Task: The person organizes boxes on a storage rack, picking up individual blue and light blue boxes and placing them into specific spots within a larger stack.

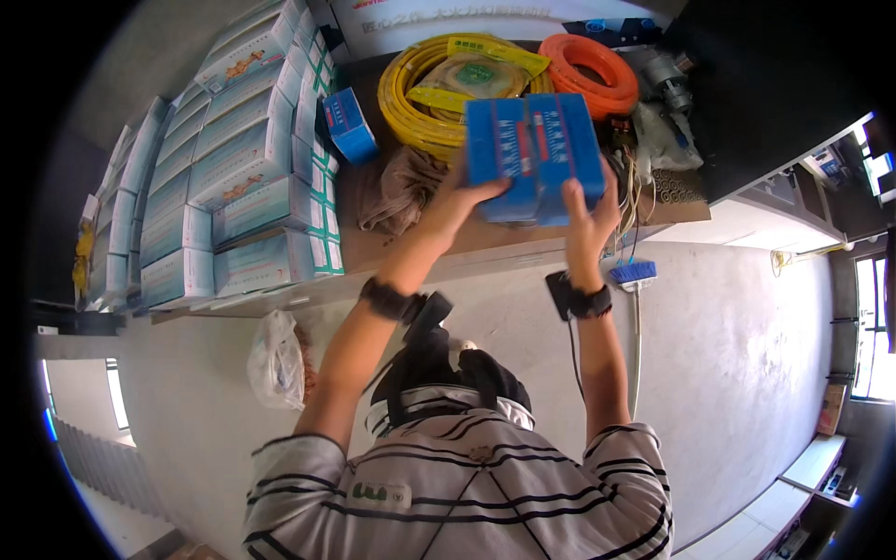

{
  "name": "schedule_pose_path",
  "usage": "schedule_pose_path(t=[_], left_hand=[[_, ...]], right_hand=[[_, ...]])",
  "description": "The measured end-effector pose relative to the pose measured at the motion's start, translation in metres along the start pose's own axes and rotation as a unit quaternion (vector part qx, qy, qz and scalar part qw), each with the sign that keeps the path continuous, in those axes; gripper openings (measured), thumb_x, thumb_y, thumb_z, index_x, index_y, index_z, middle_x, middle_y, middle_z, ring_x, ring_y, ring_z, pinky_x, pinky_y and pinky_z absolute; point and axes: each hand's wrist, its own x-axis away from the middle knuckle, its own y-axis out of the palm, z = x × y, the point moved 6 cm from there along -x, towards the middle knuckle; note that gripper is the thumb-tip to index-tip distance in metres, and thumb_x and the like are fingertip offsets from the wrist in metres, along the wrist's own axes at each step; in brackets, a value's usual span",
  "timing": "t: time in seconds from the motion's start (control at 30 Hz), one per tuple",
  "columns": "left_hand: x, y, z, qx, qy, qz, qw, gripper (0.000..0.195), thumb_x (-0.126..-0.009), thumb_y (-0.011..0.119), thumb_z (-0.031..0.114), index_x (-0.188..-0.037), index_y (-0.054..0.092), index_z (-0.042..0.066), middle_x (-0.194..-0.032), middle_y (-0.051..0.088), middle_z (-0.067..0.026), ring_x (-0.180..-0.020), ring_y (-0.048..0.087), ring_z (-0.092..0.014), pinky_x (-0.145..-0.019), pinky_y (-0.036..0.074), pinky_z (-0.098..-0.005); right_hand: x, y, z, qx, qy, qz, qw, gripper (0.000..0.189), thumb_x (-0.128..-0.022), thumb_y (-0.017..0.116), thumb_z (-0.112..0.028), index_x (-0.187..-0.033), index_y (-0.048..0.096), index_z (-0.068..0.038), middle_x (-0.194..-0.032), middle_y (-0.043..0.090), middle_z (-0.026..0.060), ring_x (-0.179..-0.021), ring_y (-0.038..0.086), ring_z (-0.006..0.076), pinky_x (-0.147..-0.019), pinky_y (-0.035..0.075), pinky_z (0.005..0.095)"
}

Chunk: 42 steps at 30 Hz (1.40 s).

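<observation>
Two blue cardboard boxes with printed writing are held side by side above the counter. My left hand (470, 199) grips the left blue box (497, 140) by its near left part, thumb on the top. The right blue box (564, 136) is in my right hand (592, 206), its thumb on the near face and its fingers along the right side. Most of the fingers of my left hand are hidden behind the box. A third blue box (348, 124) sits on the counter to the left, beside stacked pale cartons (241, 168).
Behind the held boxes lie a yellow hose coil (399, 105) and an orange hose coil (591, 77). A brown cloth (402, 189) rests on the counter (371, 255). Metal fittings (668, 80) stand at right. Below are a plastic bag (275, 364) and a blue broom (633, 273).
</observation>
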Motion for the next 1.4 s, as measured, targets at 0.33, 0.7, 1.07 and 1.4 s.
schedule_pose_path(t=[0.33,0.7,1.07,1.4], left_hand=[[-0.096,0.024,-0.093,-0.273,0.161,0.005,0.948,0.094,-0.071,0.072,0.017,-0.139,0.01,-0.001,-0.134,0.034,-0.0246,-0.124,0.035,-0.034,-0.099,0.031,-0.0366],[-0.04,0.01,-0.094,-0.363,0.067,0.008,0.929,0.078,-0.072,0.07,0.012,-0.136,0.026,0.005,-0.127,0.044,-0.0189,-0.114,0.048,-0.028,-0.094,0.039,-0.035],[0.104,-0.113,-0.195,-0.467,-0.013,0.03,0.883,0.05,-0.075,0.066,0.02,-0.119,0.047,0.005,-0.111,0.057,-0.0168,-0.102,0.056,-0.029,-0.086,0.045,-0.0372],[0.456,-0.265,-0.29,-0.509,-0.354,0.258,0.741,0.039,-0.069,0.061,0.028,-0.099,0.058,0.003,-0.093,0.061,-0.02,-0.092,0.058,-0.036,-0.079,0.046,-0.044]], right_hand=[[-0.03,-0.061,0.117,-0.085,0.173,0.079,0.978,0.044,-0.087,0.057,-0.034,-0.116,0.048,-0.002,-0.106,0.053,0.0052,-0.096,0.048,0.0112,-0.084,0.037,0.025],[-0.03,-0.06,0.11,-0.039,0.196,0.0,0.98,0.044,-0.087,0.058,-0.033,-0.116,0.042,-0.003,-0.101,0.05,0.0024,-0.09,0.045,0.0099,-0.081,0.036,0.024],[-0.017,-0.131,0.195,0.035,0.16,-0.074,0.984,0.055,-0.076,0.065,-0.007,-0.124,0.04,0.0,-0.11,0.055,0.0148,-0.102,0.053,0.0221,-0.087,0.04,0.0298],[0.143,-0.089,0.293,0.396,0.301,-0.529,0.688,0.031,-0.075,0.064,-0.034,-0.086,0.062,-0.005,-0.082,0.063,0.0113,-0.076,0.06,0.0215,-0.068,0.048,0.0319]])
